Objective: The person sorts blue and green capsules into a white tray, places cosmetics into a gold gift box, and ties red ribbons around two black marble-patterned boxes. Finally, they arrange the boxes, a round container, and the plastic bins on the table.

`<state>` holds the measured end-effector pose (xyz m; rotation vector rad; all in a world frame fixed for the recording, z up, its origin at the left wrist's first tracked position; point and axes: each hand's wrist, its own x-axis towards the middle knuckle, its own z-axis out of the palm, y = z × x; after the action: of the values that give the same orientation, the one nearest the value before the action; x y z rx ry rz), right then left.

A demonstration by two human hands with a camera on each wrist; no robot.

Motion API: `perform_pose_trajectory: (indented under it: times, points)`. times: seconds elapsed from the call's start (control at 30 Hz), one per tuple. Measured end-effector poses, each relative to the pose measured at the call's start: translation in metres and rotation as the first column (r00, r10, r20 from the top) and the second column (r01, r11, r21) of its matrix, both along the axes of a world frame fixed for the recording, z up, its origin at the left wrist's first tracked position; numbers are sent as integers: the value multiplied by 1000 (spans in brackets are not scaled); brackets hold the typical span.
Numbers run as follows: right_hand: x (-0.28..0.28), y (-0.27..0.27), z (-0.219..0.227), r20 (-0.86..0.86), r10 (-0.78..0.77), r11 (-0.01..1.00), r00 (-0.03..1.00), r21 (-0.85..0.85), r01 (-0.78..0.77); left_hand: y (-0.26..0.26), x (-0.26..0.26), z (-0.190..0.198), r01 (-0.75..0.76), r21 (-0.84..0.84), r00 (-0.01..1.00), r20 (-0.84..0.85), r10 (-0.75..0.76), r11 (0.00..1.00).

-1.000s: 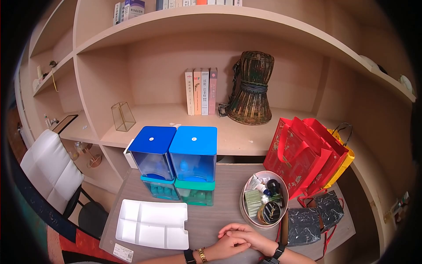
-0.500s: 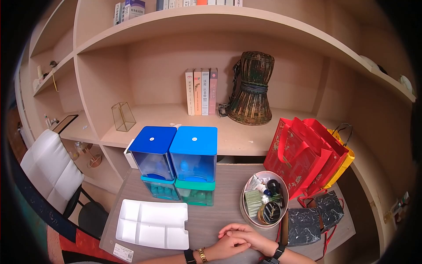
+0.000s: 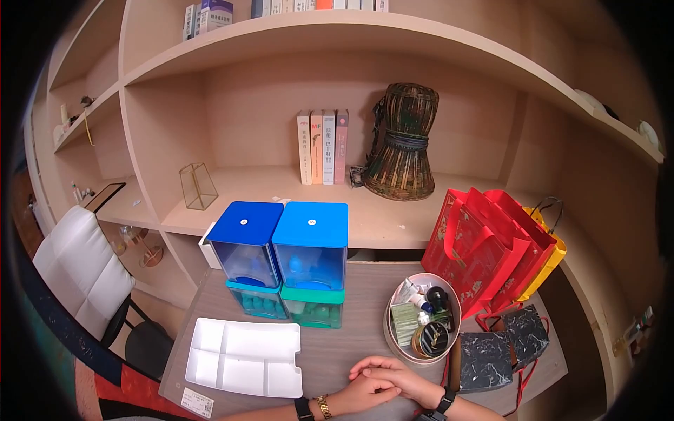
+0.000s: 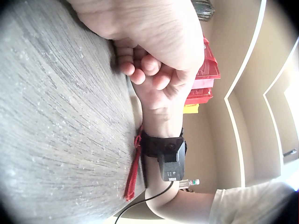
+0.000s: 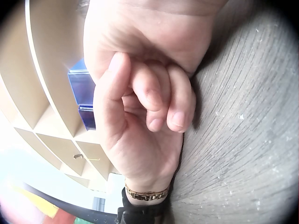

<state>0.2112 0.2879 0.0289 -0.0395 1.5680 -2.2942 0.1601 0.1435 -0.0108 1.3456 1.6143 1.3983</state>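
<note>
My left hand (image 3: 361, 396), with a gold bracelet and black strap at its wrist, lies at the table's front edge. My right hand (image 3: 406, 379) is laid against it, and the two are loosely clasped. Loosely bent fingers (image 5: 179, 105) overlap between the palms in the right wrist view; no object shows between them. Left of the hands sits a white divided tray (image 3: 242, 340). Beyond them to the right stands a round tub (image 3: 387, 335) filled with tubes, jars and a green box. Black marbled boxes (image 3: 486, 359) with red cords lie right of the tub.
Blue-topped clear boxes (image 3: 310, 224) stand on green ones (image 3: 313, 309) behind the tray. Red gift bags (image 3: 470, 259) and a yellow bag (image 3: 544, 270) stand at the back right. The shelf behind holds books (image 3: 328, 147) and a woven basket (image 3: 400, 147). A white chair (image 3: 84, 274) is at left.
</note>
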Motion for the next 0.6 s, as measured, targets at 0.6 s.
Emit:
perform_pose_trajectory:
  times: [0.6]
  points:
    - [0,1,-4,2,-2,1000,1000,0,2,-1,1,3,-1,51,999,-43,3,999]
